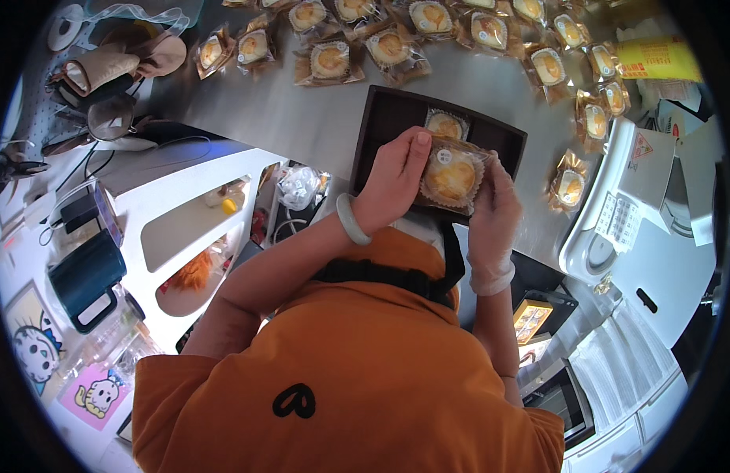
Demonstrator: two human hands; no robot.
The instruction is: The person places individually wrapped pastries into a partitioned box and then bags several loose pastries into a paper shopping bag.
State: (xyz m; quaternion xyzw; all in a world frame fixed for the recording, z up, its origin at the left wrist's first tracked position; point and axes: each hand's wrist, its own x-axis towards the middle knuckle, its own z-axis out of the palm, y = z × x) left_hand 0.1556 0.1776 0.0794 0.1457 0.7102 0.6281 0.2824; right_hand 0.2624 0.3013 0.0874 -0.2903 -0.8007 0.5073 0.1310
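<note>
Between my two hands is a wrapped pastry [451, 177], round and golden in a pale fluted paper cup, inside a clear packet with a small white sticker. My left hand [395, 175], bare with a pale bangle at the wrist, grips the packet's left side, thumb along its top edge. On the packet's right side my right hand [495, 225], in a clear glove, closes its fingers. Beneath the packet lies a dark brown box [390, 110] with dividers. One compartment at its far middle holds another wrapped pastry [445, 124]. My hands and the held packet hide the box's near part.
Several wrapped pastries [331, 60] are spread along the far side of the steel table [254, 110]. One more packet [570, 185] lies right of the box, beside a white machine [597, 252]. A yellow packet [660, 59] is at far right, a dark teal mug [87, 276] at left.
</note>
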